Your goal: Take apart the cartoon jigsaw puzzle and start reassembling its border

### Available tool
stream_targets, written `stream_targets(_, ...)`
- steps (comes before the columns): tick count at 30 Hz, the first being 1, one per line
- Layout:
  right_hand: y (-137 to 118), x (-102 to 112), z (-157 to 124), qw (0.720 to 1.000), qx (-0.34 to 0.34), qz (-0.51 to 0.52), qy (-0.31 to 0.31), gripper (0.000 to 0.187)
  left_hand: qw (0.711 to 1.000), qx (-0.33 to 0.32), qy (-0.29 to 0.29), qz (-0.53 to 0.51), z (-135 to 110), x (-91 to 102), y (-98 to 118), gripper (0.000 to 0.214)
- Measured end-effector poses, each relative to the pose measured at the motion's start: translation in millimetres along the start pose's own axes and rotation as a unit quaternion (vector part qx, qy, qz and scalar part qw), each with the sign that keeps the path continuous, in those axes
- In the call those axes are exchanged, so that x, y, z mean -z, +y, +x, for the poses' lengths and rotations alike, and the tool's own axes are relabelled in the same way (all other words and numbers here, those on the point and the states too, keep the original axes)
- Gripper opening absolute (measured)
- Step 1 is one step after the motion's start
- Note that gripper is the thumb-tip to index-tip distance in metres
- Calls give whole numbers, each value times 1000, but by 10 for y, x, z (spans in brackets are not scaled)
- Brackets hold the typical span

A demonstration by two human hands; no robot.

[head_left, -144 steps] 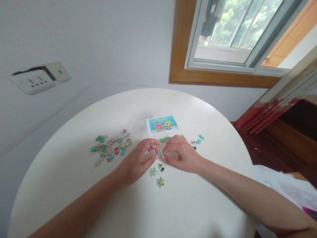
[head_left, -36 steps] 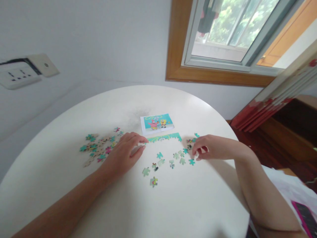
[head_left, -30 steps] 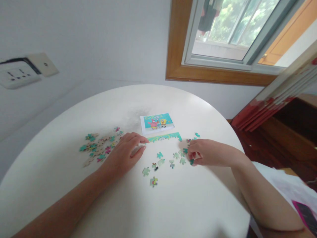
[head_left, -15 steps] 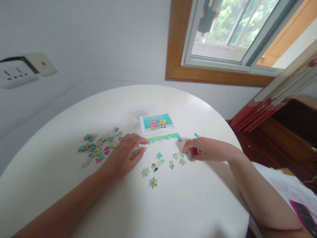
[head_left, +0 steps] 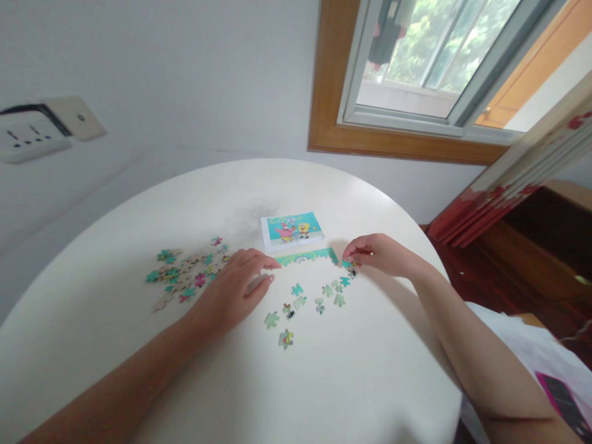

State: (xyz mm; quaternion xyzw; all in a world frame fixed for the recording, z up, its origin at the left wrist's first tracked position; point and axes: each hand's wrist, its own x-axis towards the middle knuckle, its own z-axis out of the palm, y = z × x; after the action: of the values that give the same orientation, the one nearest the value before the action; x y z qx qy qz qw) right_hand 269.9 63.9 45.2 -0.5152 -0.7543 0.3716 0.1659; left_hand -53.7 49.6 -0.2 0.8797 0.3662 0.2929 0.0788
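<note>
A joined strip of green puzzle pieces (head_left: 306, 256) lies on the round white table (head_left: 277, 382), just below a small cartoon reference picture (head_left: 291, 227). My left hand (head_left: 235, 288) rests flat on the table, fingers stretched out, fingertips touching the strip's left end. At the strip's right end my right hand (head_left: 377, 253) pinches a teal puzzle piece (head_left: 346, 263) between its fingertips. Several loose pieces (head_left: 319, 296) lie between the two hands.
A heap of unsorted pieces (head_left: 185, 276) lies left of my left hand. A wall socket (head_left: 32, 134) is on the wall at left. A wood-framed window (head_left: 416, 80) is behind the table, and red-edged boards (head_left: 509, 185) lean at right.
My right hand picked a teal piece from the loose ones at right and carried it up and left to the strip's right end. My left hand has stayed at the strip's left end.
</note>
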Motion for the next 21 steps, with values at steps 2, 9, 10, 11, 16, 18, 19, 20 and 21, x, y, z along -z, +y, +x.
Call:
stream_targets(2, 30, -32, 30, 1000, -1, 6, 3, 18, 1000, 0, 3, 1, 5, -3, 2, 14)
stream_targets(9, 52, -138, 103, 999, -10, -39, 21, 18, 1000, 2, 1, 1, 3, -11, -5, 14)
stream_targets(10, 47, -149, 108, 999, -14, -45, 22, 18, 1000, 4, -2, 0, 2, -11, -5, 14)
stream_targets(11, 46, -159, 113, 998, -18, -47, 23, 18, 1000, 5, -3, 0, 2, -10, -4, 15)
stream_targets(16, 64, -193, 126, 998, -19, -54, 38, 21, 1000, 10, -8, -3, 6, -3, 8, 15)
stream_targets(18, 59, -193, 120, 997, -14, -60, 41, 21, 1000, 9, -11, -3, 9, 0, 12, 15)
stream_targets(19, 52, -189, 113, 997, -11, -62, 42, 21, 1000, 8, -12, -4, 10, 1, 13, 16)
stream_targets(20, 43, -182, 104, 997, -9, -64, 43, 20, 1000, 8, -14, -4, 10, 3, 14, 16)
stream_targets(21, 34, -173, 94, 997, -8, -66, 44, 20, 1000, 8, -15, -4, 10, 5, 14, 16)
